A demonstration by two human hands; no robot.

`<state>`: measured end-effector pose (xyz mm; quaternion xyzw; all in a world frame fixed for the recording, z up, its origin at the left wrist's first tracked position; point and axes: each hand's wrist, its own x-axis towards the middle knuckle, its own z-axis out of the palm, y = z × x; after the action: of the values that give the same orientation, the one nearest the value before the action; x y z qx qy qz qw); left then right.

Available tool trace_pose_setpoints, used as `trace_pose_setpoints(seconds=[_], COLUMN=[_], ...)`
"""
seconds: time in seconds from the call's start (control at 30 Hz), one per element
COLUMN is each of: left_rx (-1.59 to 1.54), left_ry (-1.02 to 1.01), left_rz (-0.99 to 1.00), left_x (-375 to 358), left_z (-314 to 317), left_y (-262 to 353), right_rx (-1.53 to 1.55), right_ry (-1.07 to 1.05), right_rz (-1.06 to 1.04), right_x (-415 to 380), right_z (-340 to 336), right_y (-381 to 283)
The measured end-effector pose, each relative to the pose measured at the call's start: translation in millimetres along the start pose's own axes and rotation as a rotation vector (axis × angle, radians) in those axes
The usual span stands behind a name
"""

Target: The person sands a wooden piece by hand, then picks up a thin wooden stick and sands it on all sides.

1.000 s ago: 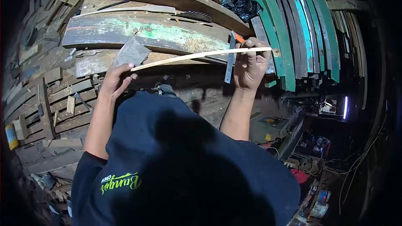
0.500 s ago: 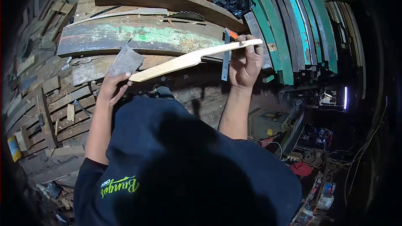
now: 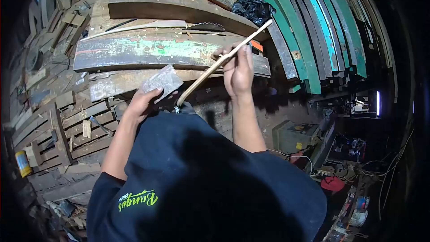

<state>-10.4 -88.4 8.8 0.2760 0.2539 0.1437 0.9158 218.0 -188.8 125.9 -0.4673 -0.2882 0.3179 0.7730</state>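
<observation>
My right hand point(image 3: 238, 69) grips a thin wooden stick point(image 3: 222, 60) near its middle; the stick slants from 7 o'clock up to 1 o'clock. My left hand point(image 3: 145, 101) pinches a grey sandpaper sheet point(image 3: 163, 80), just beside the stick's lower end, above worn planks point(image 3: 148, 51).

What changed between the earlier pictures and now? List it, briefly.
The right hand swung the wooden stick from lying nearly level to slanting steeply, far end up and right, near end down by the left hand. The left hand keeps its grey sandpaper; the planks behind are unchanged.
</observation>
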Motion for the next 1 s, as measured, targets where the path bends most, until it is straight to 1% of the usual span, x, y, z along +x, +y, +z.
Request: trace_pose_setpoints(seconds=[0.03,0.1,0.13,0.17,0.23,0.27,0.3,0.37,0.4,0.43,0.5,0.53,0.57,0.6,0.63,0.67,0.7,0.73,0.77,0.83,0.87,0.9,0.93,0.97,1.0], left_rx=[0.18,0.318,0.407,0.418,0.624,0.608,0.685,0.993,1.089,1.164,1.222,1.307,1.391,1.678,1.799,1.801,1.802,1.934,1.977,1.998,1.897,1.867,1.946,2.019,1.958], left_ry=[0.1,0.232,0.199,0.204,0.202,0.203,0.187,0.189,0.19,0.151,0.162,0.144,0.121,0.043,0.082,0.09,0.098,0.052,-0.015,-0.05,0.021,0.081,0.014,-0.051,-0.074], left_rz=[0.026,0.084,0.248,0.26,0.418,0.417,0.509,0.722,0.817,0.96,1.162,1.24,1.317,1.355,1.324,1.329,1.337,1.312,1.318,1.272,1.273,1.281,1.296,1.313,1.318], left_x=[4.2,4.0,7.3,8.5,5.4,6.3,6.7,6.6,5.0,9.6,25.6,24.8,24.5,35.6,38.7,41.4,44.1,41.6,44.3,46.4,46.9,52.7,53.1,52.3,52.5], left_z=[-10.0,-9.8,-14.4,-17.5,-3.9,-2.2,5.9,23.0,35.3,42.7,52.2,66.1,78.7,79.8,87.2,85.7,83.4,80.8,75.6,77.8,83.4,88.9,92.8,96.6,99.9], left_y=[-1.6,6.9,7.8,11.8,25.1,27.0,30.6,41.2,46.4,48.6,48.4,55.7,63.6,66.3,60.0,53.2,46.5,40.4,35.3,48.9,51.8,46.0,38.3,31.2,30.7], right_rx=[0.072,0.023,-0.101,-0.203,-0.301,-0.365,-0.394,-0.537,-0.587,-0.654,-0.775,-0.803,-0.786,-0.813,-0.843,-0.908,-0.9,-0.92,-0.94,-0.91,-0.864,-0.816,-0.808,-0.804,-0.852], right_ry=[0.09,0.021,0.054,0.036,-0.022,-0.039,-0.091,-0.152,-0.193,-0.225,-0.26,-0.309,-0.313,-0.327,-0.34,-0.34,-0.337,-0.381,-0.424,-0.41,-0.394,-0.375,-0.376,-0.372,-0.379], right_rz=[-0.001,0.072,0.062,0.066,0.105,0.162,0.196,0.222,0.249,0.228,0.249,0.192,0.187,0.229,0.271,0.211,0.202,0.201,0.207,0.222,0.274,0.32,0.377,0.374,0.311], right_x=[4.7,15.0,17.4,18.4,16.7,11.6,8.0,-1.6,-6.7,-9.3,-18.6,-18.1,-19.4,-21.6,-23.5,-24.2,-24.3,-23.5,-24.6,-28.5,-27.8,-25.4,-22.5,-22.5,-21.5], right_z=[1.7,-17.8,-16.3,-12.8,-13.5,-10.6,-7.3,-3.4,-0.4,-0.9,4.3,1.4,-1.2,0.2,0.0,-2.2,-9.1,-18.0,-25.3,-23.9,-25.0,-25.7,-28.3,-33.8,-40.0], right_y=[-4.8,-18.6,-23.9,-32.4,-37.0,-40.7,-41.0,-34.3,-32.9,-23.7,-17.3,-7.5,-4.2,-5.1,-6.0,-5.1,-2.4,1.2,3.9,0.9,1.5,2.5,2.1,4.6,7.2])
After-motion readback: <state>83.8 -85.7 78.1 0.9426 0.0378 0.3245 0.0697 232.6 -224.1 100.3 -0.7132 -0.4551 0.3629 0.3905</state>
